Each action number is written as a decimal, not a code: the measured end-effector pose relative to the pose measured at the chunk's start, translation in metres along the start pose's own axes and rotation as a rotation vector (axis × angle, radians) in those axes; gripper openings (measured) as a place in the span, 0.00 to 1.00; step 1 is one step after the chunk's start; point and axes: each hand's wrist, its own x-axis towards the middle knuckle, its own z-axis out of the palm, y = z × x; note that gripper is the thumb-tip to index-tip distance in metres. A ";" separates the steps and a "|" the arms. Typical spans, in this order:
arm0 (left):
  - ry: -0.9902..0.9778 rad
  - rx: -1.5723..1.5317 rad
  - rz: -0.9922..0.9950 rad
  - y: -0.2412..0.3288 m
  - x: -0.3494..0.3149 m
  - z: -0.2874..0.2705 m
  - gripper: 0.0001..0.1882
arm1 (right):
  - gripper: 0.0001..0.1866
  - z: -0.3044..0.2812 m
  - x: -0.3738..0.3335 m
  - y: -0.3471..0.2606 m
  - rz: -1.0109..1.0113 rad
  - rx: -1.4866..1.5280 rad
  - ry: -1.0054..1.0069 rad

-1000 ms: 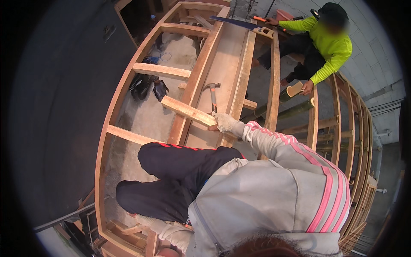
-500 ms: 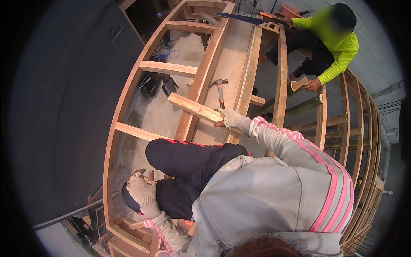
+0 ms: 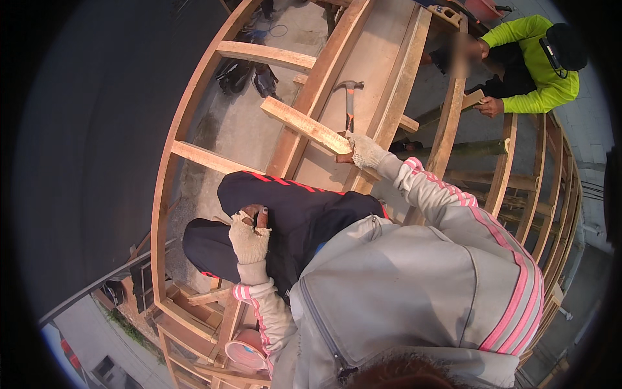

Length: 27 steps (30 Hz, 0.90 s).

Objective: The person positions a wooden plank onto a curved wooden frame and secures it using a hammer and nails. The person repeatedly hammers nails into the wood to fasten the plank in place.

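Note:
My right hand [image 3: 365,152], in a cream fingerless work glove, is wrapped round the near end of a short wooden beam [image 3: 303,125]. That beam lies slanted across the long frame timbers. Beyond my right hand a claw hammer [image 3: 350,104] with an orange and grey handle rests on the wide plank [image 3: 378,65]. My left hand [image 3: 249,238], gloved the same way, is raised above my dark trousers with its fingers curled. A thin pale tip shows beside these fingers, too small to name.
Timber frame rails [image 3: 265,56] with gaps between them surround me. At the right a co-worker in a yellow-green top [image 3: 543,58] crouches, one hand on a wood piece [image 3: 473,99]. A handsaw handle [image 3: 446,14] shows at the top. Below left stands a pink bucket [image 3: 246,350].
My left hand has risen from beside my knee to above my lap. The right hand keeps hold of the short beam. The co-worker has bent lower, and the view has shifted.

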 end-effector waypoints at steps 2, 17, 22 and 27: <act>0.026 -0.037 -0.011 0.001 -0.002 -0.002 0.07 | 0.46 0.008 0.003 0.020 -0.067 0.162 0.040; 0.165 -0.387 -0.129 -0.021 0.010 0.026 0.09 | 0.45 -0.003 0.012 0.017 -0.148 0.264 -0.084; 0.146 -0.401 -0.036 0.006 0.016 0.032 0.07 | 0.46 -0.014 0.006 -0.005 -0.097 0.254 -0.071; 0.101 -0.352 -0.085 0.014 0.019 0.050 0.06 | 0.46 -0.019 0.008 -0.013 -0.108 0.186 -0.058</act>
